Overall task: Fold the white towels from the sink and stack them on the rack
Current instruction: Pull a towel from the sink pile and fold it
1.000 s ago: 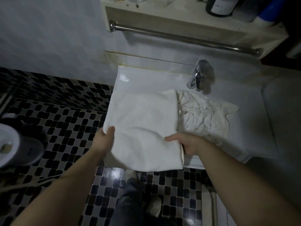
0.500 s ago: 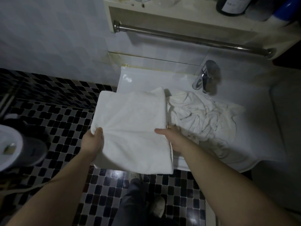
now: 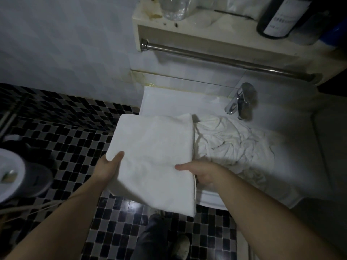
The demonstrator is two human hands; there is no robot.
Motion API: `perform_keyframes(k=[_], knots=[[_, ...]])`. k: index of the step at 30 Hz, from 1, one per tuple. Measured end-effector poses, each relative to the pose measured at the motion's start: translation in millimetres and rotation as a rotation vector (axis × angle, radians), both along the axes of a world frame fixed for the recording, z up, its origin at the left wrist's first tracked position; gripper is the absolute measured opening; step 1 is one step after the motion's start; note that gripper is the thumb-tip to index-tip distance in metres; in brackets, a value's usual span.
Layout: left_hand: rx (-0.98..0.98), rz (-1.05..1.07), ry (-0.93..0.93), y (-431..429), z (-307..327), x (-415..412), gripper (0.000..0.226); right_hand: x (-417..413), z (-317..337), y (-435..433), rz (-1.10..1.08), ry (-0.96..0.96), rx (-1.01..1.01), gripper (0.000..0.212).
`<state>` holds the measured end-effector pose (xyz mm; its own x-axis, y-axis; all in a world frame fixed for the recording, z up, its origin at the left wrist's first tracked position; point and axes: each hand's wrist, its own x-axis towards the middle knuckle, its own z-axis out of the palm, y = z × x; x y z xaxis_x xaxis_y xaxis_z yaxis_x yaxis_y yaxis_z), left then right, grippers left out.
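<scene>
Left hand (image 3: 108, 169) and right hand (image 3: 202, 173) grip a folded white towel (image 3: 155, 156) by its sides over the sink's (image 3: 169, 99) left edge; crumpled towels (image 3: 231, 143) fill the sink. Folding appears done; next, likely, a level lift to the rack (image 3: 225, 61) above the sink.

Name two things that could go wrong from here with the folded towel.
The left hand and right hand grip the folded towel only at its sides; its near edge hangs unsupported and might unfold toward the tiled floor. Lifting it toward the metal rail could knock the dark bottle on the shelf above.
</scene>
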<state>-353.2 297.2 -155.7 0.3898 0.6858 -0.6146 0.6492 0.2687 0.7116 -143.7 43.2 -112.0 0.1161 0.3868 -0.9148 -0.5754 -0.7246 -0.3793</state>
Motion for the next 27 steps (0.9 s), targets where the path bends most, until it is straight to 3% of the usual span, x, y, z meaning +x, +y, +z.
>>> perform_keyframes(k=[2, 5, 12, 16, 22, 25, 27], knots=[[-0.020, 0.053, -0.062, 3.4, 0.6, 3.3, 0.040, 4.4, 1.3, 9.9, -0.180, 0.039, 0.099, 0.042], [-0.086, 0.088, -0.123, 12.5, 2.9, 11.2, 0.031, 13.0, 4.5, 23.3, -0.343, 0.083, 0.152, 0.044], [-0.240, 0.191, -0.169, 37.6, 18.0, 26.0, 0.035, 25.3, 32.1, 49.5, -0.285, 0.092, 0.254, 0.060], [-0.354, 0.226, -0.289, 53.9, 39.2, 37.6, 0.048, 41.3, 65.9, 70.2, -0.303, -0.021, 0.377, 0.044], [-0.322, 0.063, -0.514, 77.1, 94.7, 66.1, 0.086, 78.8, 116.5, 78.5, -0.428, -0.178, 0.652, 0.038], [-0.269, -0.017, -0.548, 80.1, 114.4, 78.4, 0.080, 87.9, 123.8, 66.1, -0.442, -0.186, 0.591, 0.030], [-0.214, -0.067, -0.500, 76.3, 117.4, 85.1, 0.068, 82.0, 122.3, 62.2, -0.378, -0.189, 0.466, 0.040]])
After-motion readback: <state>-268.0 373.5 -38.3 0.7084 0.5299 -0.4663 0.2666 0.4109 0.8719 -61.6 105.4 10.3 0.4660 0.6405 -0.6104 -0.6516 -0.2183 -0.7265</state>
